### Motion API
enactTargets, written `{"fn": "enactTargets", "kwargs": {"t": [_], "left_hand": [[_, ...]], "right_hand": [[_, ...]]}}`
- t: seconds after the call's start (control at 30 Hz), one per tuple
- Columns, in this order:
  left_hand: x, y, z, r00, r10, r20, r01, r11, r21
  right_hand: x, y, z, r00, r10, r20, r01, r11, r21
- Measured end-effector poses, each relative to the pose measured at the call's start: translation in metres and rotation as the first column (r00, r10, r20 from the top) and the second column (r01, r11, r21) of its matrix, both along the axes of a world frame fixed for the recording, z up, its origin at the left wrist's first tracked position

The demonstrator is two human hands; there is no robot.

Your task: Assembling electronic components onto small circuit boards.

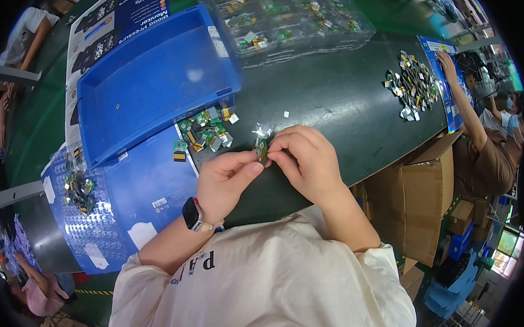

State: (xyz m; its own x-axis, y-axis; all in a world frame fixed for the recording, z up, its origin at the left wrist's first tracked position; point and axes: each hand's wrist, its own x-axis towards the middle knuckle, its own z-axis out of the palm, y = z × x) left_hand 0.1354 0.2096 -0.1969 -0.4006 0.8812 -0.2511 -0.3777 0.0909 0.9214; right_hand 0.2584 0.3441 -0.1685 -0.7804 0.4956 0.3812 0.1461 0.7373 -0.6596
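Note:
Between my two hands, over the dark green table (331,96), is a small green circuit board (261,147) with a shiny piece at its top. My left hand (232,172), below a wrist with a dark watch, pinches the board's lower left side with thumb and fingers. From the right, my right hand (301,159) pinches the board's other edge, its fingers curled. Just left of the board lies a loose pile of similar small boards (204,130), some with silver squares and yellowish strips. A tiny white square (286,114) rests on the table beyond my hands.
A blue plastic bin (160,75) stands left, beside a blue printed sheet (149,175). Clear trays of boards (281,22) are stacked at the back. Another board heap (413,85) lies far right, near a co-worker's arm (458,94). A cardboard box (408,206) adjoins the table's right edge.

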Motion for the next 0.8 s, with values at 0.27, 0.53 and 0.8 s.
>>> {"fn": "enactTargets", "kwargs": {"t": [0.27, 0.53, 0.8], "left_hand": [[0.0, 0.001, -0.003, 1.0, -0.008, -0.006, 0.008, 1.0, 0.022], [0.0, 0.003, 0.001, 0.983, 0.036, 0.179, -0.056, 0.993, 0.108], [-0.011, 0.006, -0.005, 0.875, 0.279, 0.396, -0.319, 0.947, 0.038]], "right_hand": [[-0.004, -0.004, -0.006, 1.0, 0.006, -0.002, -0.006, 1.0, 0.013], [-0.004, -0.011, -0.007, 0.992, 0.025, -0.124, -0.019, 0.999, 0.046], [-0.016, 0.011, -0.004, 0.998, -0.049, 0.026, 0.048, 0.998, 0.045]]}}
